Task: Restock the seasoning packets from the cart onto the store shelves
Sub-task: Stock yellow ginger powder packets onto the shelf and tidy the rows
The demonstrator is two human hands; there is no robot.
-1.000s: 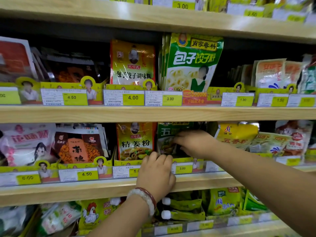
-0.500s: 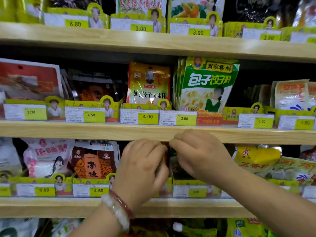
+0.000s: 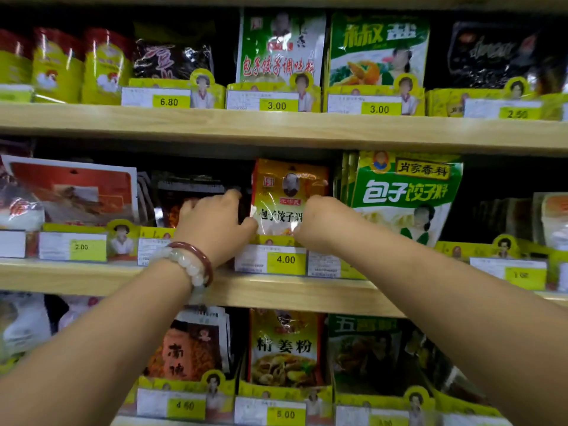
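Both hands reached to the orange seasoning packet on the middle shelf.

The left hand (image 3: 215, 222), with a red bangle and pale bead bracelet (image 3: 192, 264) at its wrist, lay against the left edge of the orange seasoning packet (image 3: 289, 192), thumb touching the packet's lower left side and fingers curled toward the dark packets (image 3: 190, 192) beside it. The right hand (image 3: 319, 222) met the packet's right edge, its fingers bent and hidden from view, so whether it truly gripped the packet could not be told. The packet stood upright in its yellow holder above the 4.00 price tag (image 3: 284, 259) on the wooden middle shelf (image 3: 276, 292), just left of the green dumpling seasoning packets (image 3: 405, 192).
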